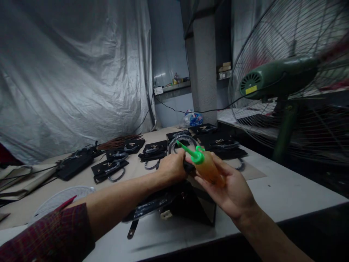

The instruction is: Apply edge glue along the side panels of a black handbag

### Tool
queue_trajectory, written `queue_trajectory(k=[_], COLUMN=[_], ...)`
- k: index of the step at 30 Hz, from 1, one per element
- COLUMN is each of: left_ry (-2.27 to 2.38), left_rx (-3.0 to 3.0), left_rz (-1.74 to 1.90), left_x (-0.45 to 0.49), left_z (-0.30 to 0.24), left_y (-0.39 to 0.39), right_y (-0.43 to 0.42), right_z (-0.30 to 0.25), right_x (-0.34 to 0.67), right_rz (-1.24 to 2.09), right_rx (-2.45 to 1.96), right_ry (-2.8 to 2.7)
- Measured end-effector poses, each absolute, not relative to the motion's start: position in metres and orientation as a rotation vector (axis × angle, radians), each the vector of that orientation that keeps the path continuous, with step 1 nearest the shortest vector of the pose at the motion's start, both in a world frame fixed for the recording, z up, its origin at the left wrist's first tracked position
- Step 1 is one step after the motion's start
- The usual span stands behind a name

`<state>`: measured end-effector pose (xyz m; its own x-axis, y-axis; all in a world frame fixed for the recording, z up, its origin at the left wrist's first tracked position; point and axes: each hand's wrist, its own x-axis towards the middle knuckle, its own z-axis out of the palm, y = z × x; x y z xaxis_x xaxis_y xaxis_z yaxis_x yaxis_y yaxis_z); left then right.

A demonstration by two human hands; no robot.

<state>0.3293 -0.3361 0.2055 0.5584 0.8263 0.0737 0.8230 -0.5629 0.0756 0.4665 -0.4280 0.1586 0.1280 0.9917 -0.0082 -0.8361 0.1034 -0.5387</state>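
Bare table (286,189) lower right lies open; bags (152,150) crowd the centre; fan (283,78) blocks upper right.

- R hand (231,189) holds amber glue bottle (208,168), green nozzle pointing far-left.
- L hand (172,168) grips black bag (188,203) on table (286,193).
- Fan (275,78) at right.

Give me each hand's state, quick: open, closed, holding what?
Left hand: closed on the top of the black bag on the table.
Right hand: fingers curled around the orange squeeze bottle with the green nozzle.
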Motion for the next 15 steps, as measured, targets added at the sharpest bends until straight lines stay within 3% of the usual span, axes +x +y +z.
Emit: queue_trajectory(k=[8,15], left_ry=[1.394,1.420], left_rx=[2.892,3.039], left_rz=[0.101,0.069], left_x=[0.330,0.307], left_z=[0.216,0.219], left_y=[-0.330,-0.311], right_y=[-0.475,-0.516], right_z=[0.143,0.089], right_x=[0.496,0.546], right_rz=[1.402,1.287], right_rx=[-0.489,-0.689], right_ry=[-0.395,-0.223])
